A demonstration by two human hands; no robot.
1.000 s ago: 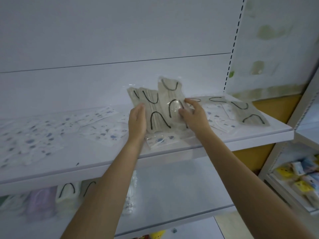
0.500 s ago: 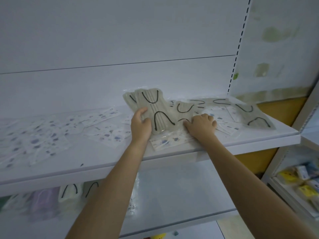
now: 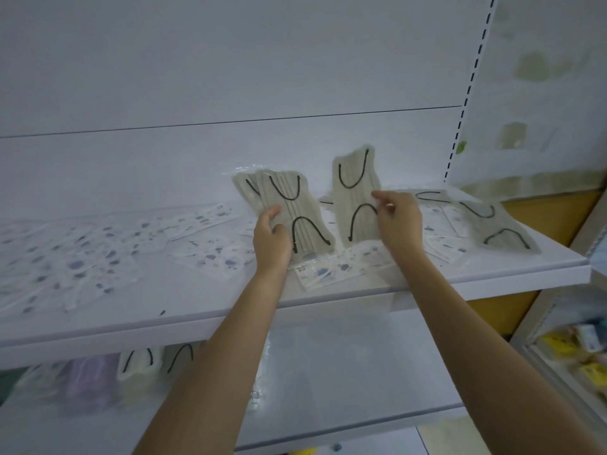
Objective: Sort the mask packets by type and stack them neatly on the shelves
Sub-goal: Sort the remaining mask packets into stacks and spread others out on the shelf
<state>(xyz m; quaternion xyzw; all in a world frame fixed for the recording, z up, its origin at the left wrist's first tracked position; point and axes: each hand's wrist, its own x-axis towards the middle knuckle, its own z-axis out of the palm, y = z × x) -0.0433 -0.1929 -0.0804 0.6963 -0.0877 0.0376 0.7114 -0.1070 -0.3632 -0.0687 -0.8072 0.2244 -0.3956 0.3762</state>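
Two hands (image 3: pixel 271 239) (image 3: pixel 399 221), three upright grey packets (image 3: pixel 290 208) (image 3: pixel 356 195) held

Only the person's two arms and hands showed. The left hand (image 3: pixel 271 238) and the right hand (image 3: pixel 399 221) were bare. Each hand had slim fingers. The left arm (image 3: pixel 235 339) and the right arm (image 3: pixel 453 323) were bare too, all the way to the bottom edge of the picture. Both arms looked long, thin and smooth. The fingernails were too blurry to make out.
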